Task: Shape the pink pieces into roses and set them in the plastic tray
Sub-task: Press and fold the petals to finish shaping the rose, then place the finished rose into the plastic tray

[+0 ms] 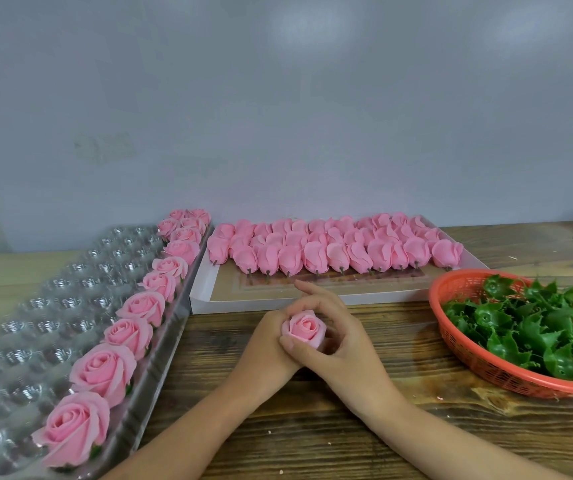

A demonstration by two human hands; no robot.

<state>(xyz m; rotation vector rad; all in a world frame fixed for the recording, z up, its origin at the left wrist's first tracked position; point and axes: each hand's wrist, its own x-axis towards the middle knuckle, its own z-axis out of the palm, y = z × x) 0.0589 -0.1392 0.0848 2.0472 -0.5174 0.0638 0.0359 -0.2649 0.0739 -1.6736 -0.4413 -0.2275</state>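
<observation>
A pink rose (304,328) sits upright between both hands over the wooden table. My left hand (267,344) wraps it from the left and below. My right hand (330,327) curls round it from the right, thumb across its front and index finger stretched over its top. The clear plastic tray (53,306) lies at the left; its right-hand column holds several finished pink roses (103,370). Several unshaped pink pieces (333,249) with short stems lie in rows in a white cardboard box (267,301) behind the hands.
An orange mesh basket (451,317) full of green plastic calyx pieces (534,327) stands at the right. A grey wall rises right behind the box. The tray's other cups hold nothing.
</observation>
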